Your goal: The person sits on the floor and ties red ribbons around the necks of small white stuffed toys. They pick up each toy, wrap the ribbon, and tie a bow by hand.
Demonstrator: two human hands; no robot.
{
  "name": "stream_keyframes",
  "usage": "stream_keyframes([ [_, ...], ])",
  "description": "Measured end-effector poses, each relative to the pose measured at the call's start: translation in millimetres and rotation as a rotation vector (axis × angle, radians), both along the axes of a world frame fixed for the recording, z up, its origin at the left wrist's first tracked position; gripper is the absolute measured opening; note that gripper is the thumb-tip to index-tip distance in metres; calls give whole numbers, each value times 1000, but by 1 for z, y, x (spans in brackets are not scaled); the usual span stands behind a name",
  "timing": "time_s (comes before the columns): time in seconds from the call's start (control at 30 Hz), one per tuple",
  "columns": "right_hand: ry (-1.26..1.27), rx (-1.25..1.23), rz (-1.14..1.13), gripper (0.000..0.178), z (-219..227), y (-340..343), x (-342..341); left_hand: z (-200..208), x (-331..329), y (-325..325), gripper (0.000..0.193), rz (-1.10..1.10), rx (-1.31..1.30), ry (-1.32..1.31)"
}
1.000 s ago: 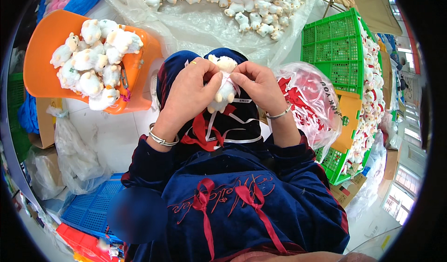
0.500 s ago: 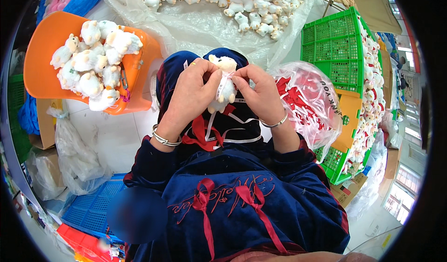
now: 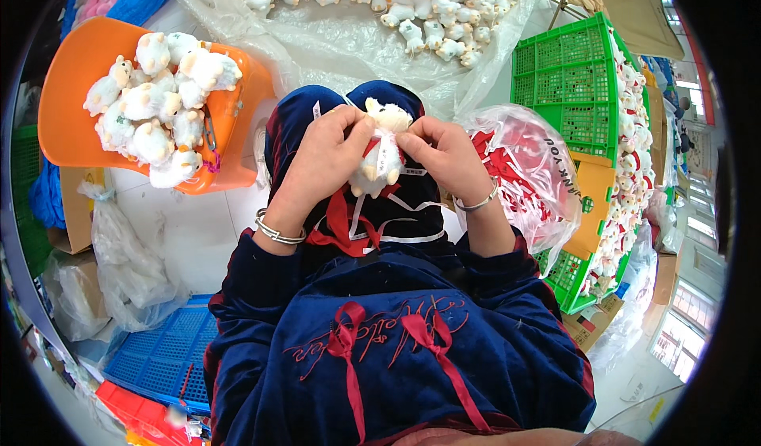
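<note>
Above my lap, a small white-and-grey plush animal [image 3: 380, 172] is held upright between my hands. White ribbon lies at its neck and chest, and bits of a red fabric piece [image 3: 370, 148] show at its sides. My left hand [image 3: 321, 156] is closed, thumb and fingers pinching at the toy's neck on the left. My right hand [image 3: 450, 160] pinches at the neck from the other side; its fingertips partly hide what they grip. Below the toy, red fabric pieces with white ribbons [image 3: 341, 222] lie across my dark lap.
An orange chair [image 3: 67, 89] at left holds several plush animals [image 3: 147, 101] and small snips [image 3: 209, 129]. Ahead, more plush lies on clear plastic sheeting [image 3: 317, 45]. At right are a plastic bag of red pieces [image 3: 527, 176] and green crates [image 3: 563, 89]; a blue crate [image 3: 158, 351] is lower left.
The plush animal has turned and shifted slightly down, showing red fabric at its sides. Both hands stay at its neck; my right hand and wrist have moved slightly right.
</note>
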State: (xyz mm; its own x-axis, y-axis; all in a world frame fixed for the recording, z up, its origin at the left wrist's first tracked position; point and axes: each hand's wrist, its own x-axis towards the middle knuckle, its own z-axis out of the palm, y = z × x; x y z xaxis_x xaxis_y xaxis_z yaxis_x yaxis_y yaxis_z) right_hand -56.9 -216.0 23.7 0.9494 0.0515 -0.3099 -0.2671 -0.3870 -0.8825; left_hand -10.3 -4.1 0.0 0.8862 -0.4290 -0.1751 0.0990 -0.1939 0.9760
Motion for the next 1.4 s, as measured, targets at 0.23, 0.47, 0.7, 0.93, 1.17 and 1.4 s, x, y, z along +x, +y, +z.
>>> stream_keyframes([
  [0.23,-90,-187,-53,25,17,12,-4,25,5,2,28,-90,229,-18],
  [0.47,-132,-144,-60,19,16,19,-11,28,7,10,31,-197,183,-88],
  [0.7,-106,-164,-63,14,29,31,-9,34,18,14,24,-295,181,-39],
  [0.93,10,-13,-44,19,24,19,-11,42,19,14,21,-288,239,-20],
  [1.17,63,36,31,21,32,6,-12,32,10,18,19,-254,163,-85],
  [1.4,78,-12,69,18,23,5,-16,26,5,12,25,-165,135,13],
])
